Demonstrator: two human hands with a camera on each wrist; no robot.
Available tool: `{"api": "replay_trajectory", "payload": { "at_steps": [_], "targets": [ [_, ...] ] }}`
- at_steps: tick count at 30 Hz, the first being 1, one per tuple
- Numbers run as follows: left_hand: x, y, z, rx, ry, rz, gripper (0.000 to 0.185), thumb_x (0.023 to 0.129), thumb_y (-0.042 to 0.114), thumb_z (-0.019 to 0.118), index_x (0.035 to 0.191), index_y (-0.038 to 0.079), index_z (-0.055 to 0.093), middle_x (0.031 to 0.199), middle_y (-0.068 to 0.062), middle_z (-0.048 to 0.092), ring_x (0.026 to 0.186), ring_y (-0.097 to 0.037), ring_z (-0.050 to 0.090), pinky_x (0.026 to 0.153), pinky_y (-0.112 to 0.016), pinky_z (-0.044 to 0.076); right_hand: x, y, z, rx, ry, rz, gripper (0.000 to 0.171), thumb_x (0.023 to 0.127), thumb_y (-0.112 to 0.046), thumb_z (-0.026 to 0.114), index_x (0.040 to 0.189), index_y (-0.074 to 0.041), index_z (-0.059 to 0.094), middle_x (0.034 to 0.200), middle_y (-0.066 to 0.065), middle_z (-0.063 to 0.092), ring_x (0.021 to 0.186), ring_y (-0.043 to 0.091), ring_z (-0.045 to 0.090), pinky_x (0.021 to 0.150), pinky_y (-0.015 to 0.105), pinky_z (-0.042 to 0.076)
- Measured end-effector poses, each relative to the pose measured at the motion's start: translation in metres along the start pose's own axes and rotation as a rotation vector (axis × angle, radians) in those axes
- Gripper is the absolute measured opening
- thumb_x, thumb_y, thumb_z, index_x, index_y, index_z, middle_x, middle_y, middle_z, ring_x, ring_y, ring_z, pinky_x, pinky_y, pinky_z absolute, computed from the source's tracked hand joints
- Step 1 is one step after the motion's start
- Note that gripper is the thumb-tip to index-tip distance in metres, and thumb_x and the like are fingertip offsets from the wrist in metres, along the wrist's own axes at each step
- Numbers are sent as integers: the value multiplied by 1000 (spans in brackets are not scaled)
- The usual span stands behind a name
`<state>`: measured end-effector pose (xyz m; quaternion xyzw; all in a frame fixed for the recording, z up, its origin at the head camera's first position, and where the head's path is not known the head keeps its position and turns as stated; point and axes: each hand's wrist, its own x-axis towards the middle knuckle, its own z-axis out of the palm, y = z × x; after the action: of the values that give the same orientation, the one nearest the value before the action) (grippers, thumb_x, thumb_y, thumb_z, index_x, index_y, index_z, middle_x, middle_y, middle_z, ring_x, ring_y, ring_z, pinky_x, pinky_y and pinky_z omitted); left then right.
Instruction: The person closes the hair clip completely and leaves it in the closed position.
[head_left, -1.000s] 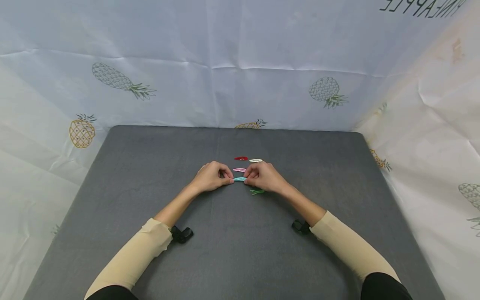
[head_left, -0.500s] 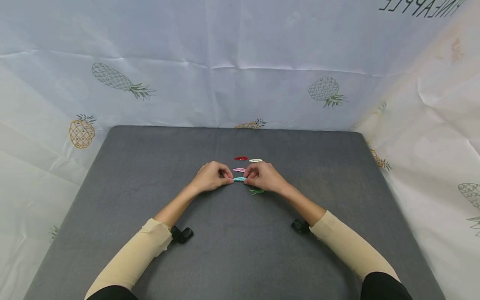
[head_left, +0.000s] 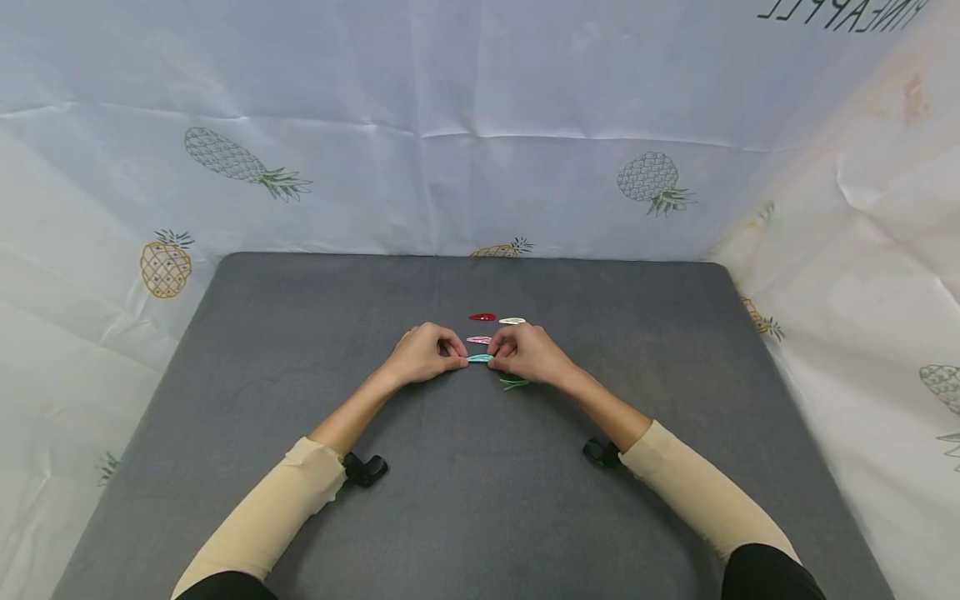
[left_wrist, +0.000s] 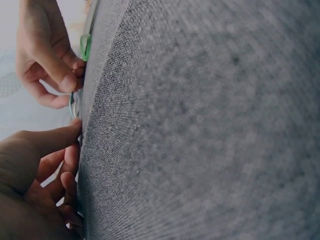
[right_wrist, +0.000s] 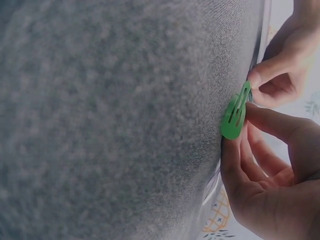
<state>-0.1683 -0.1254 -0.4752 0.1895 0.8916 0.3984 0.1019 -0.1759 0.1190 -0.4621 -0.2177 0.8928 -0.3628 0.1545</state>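
Both hands meet in the middle of the grey table [head_left: 300,350], the left hand [head_left: 420,354] and right hand [head_left: 531,354] each pinching one end of a light blue snap hair clip [head_left: 479,358] held low over the tabletop between their fingertips. A green hair clip [head_left: 515,383] lies right by the right hand's heel, a pink one [head_left: 477,340] sits just behind the blue one, and a red clip [head_left: 482,317] and a white clip [head_left: 512,321] lie side by side a bit farther back.
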Motion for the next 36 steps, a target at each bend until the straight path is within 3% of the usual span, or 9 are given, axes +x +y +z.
{"api": "replay_trajectory", "payload": {
  "at_steps": [8,36],
  "targets": [
    [-1,1,-1,-2,-14,21,4,94,12,85,95,9,84,80,-2,77,64,-4,58,68,-25,43,1,0,0,-8,-9,3,9,94,-13,85,99,-9,79,81,2,79,67,4,63,69,24,51],
    [-2,5,1,-13,-3,9,5,94,16,85,95,12,84,82,-3,77,62,-6,55,63,-25,39,-6,1,-2,38,-10,-22,11,95,-15,84,103,-9,79,85,3,78,71,7,64,69,25,51]
  ]
}}
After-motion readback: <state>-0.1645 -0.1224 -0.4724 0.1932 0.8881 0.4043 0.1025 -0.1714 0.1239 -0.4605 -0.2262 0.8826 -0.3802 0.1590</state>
